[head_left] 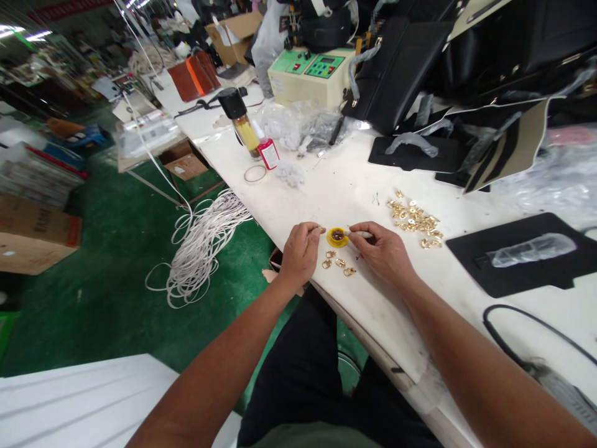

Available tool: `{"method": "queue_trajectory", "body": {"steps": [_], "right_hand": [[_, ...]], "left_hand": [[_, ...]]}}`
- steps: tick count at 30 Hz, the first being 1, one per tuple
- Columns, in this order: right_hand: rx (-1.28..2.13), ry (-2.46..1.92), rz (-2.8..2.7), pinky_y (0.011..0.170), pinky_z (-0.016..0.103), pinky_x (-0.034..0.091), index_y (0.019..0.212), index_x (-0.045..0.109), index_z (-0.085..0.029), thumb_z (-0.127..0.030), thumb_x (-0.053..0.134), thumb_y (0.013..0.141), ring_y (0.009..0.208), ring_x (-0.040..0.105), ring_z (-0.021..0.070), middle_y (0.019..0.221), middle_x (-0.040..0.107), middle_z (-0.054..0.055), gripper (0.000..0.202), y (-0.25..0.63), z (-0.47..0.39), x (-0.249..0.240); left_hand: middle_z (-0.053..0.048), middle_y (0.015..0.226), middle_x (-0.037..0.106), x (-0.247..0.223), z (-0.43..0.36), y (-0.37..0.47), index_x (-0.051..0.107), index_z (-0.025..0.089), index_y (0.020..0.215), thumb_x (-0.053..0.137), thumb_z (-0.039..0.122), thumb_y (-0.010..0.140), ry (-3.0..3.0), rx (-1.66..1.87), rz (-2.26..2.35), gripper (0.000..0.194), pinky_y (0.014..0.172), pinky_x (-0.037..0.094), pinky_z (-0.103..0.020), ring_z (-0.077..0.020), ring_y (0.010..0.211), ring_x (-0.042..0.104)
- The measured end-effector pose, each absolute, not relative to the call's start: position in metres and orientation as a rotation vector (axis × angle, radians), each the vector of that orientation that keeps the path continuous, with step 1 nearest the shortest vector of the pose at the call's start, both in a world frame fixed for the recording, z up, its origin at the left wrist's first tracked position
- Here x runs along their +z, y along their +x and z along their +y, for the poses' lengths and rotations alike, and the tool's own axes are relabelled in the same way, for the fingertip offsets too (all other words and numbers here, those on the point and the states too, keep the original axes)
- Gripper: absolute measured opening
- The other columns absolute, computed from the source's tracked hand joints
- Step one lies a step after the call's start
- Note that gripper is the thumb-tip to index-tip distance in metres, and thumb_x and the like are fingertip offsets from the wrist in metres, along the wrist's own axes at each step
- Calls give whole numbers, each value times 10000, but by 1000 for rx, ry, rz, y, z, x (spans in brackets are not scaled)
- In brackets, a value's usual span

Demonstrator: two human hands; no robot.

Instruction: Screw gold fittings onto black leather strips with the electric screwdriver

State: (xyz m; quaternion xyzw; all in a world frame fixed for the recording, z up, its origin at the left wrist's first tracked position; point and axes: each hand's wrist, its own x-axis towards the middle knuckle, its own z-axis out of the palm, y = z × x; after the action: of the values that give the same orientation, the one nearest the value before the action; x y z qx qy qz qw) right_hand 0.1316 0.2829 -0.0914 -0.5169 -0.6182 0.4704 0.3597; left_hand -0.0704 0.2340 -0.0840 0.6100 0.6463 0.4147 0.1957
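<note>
My right hand (385, 250) is closed around a slim tool with a pale handle (366, 234); its exact kind is unclear. The tool's tip reaches the small round yellow dish (336, 244), which holds tiny dark pieces. On the other side of the dish, my left hand (300, 250) is closed in a pinch at the table edge. Whatever its fingertips hold is too small or hidden to name. Several gold metal fittings with rings (349, 271) lie on the white table between my hands.
Beyond my right hand is a pile of gold hardware (415, 219). Black panels (527, 274) with wrapped handles lie at the right. A red-and-white bottle (268, 154), a jar with a black lid (242, 127) and a control box (310, 78) stand farther back. White cord (200, 242) is heaped on the floor.
</note>
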Motion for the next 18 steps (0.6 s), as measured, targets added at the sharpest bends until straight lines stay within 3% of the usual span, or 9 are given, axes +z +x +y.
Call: {"method": "queue_trajectory", "body": {"steps": [18], "right_hand": [[1275, -1306, -1603, 524, 276, 402, 949, 768, -191, -450, 736, 842, 558, 560, 144, 681, 669, 2, 282, 134, 280, -82]], "left_hand": [[-82, 1118, 751, -89, 223, -68, 663, 217, 1103, 486, 306, 1073, 1881, 995, 1867, 200, 1031, 523, -425, -242, 1110, 677]]}}
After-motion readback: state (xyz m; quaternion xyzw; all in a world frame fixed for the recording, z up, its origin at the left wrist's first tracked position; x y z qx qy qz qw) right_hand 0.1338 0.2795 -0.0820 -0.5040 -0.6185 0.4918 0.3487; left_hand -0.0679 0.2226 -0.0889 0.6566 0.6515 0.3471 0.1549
